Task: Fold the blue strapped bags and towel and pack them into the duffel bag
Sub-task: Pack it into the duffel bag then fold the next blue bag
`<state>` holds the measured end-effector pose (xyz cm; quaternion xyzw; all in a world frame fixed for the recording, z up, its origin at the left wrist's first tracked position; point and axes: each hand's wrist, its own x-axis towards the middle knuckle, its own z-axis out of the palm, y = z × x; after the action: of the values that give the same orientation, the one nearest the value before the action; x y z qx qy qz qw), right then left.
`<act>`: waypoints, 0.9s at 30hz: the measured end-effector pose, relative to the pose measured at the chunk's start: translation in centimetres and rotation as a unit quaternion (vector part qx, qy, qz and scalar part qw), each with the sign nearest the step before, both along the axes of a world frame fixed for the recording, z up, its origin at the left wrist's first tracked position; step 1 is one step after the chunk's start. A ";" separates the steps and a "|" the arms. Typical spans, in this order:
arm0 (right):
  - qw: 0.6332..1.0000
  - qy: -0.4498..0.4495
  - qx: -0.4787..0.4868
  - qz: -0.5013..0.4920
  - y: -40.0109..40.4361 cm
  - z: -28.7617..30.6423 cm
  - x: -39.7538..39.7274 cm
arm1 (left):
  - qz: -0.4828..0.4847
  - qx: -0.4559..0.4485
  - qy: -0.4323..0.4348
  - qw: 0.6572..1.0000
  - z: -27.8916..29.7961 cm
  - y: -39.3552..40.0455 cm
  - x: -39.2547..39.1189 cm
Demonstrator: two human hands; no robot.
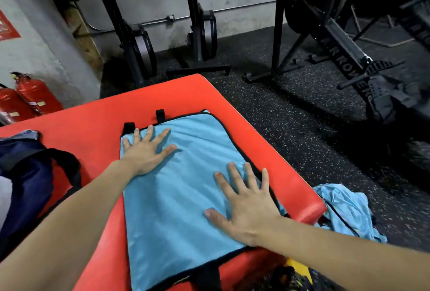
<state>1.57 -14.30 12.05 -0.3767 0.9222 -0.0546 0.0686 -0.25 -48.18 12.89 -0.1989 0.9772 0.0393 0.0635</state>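
Note:
A light blue bag (186, 197) with black trim and black straps lies flat on a red padded box (97, 113). My left hand (146, 148) presses flat on its far left corner, fingers spread. Fingers also spread, my right hand (246, 202) presses flat on the bag's right edge. A dark navy duffel bag (28, 174) with a black strap sits on the left part of the box. More light blue fabric (346, 211) lies crumpled on the floor off the box's right corner.
Two red fire extinguishers (25, 97) stand by the left wall. Black rowing machines (349, 58) and upright frames (139, 41) stand on the speckled rubber floor (290, 116) behind and to the right. A yellow and dark item (295, 272) shows at the bottom edge.

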 end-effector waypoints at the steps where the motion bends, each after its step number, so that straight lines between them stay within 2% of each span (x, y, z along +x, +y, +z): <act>1: 1.000 0.000 0.003 -0.008 -0.3 0.1 0.8 | -0.004 0.002 -0.003 1.000 0.1 0.0 0.2; 7: 1.000 0.008 0.015 -0.003 -0.5 0.5 1.4 | -0.065 0.042 0.047 0.996 0.4 4.8 6.3; 12: 0.996 0.021 0.023 0.086 1.7 1.7 1.7 | -0.156 0.058 0.039 0.985 1.7 11.1 14.9; 17: 0.990 0.022 -0.011 0.140 5.3 3.8 2.4 | -0.192 0.019 0.062 0.979 2.8 13.7 20.9; 21: 0.984 0.030 -0.027 0.175 8.7 3.6 1.8 | -0.200 0.015 0.125 0.972 2.8 14.2 24.6; 27: 0.987 0.046 -0.001 0.154 9.9 2.3 1.6 | -0.205 -0.063 0.146 0.966 2.3 14.4 27.1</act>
<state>3.14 -4.39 14.31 -0.5165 0.8552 -0.0270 0.0331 26.81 -33.79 15.21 0.0099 0.9962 -0.0077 -0.0858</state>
